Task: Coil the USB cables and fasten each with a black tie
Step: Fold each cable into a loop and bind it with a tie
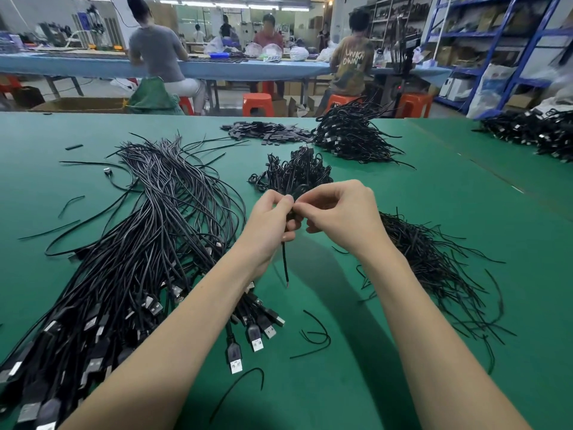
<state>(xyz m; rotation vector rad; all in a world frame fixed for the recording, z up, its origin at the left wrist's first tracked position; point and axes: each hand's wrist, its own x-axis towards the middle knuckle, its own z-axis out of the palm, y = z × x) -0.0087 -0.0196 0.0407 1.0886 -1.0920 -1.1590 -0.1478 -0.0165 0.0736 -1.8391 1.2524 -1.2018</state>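
Plugs: we see boxy USB cables [130, 243] fanned out.
Hands: our left hand [273, 221] and right hand [338, 215] pinch one thin black cable [284, 262].

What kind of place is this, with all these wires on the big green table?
It looks like a small factory workshop. Piles of USB cables cover the green table, other workers sit on orange stools at a long blue bench, and blue shelves hold boxes.

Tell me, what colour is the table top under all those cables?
Green. The table top shows best in the head view, the only one here.
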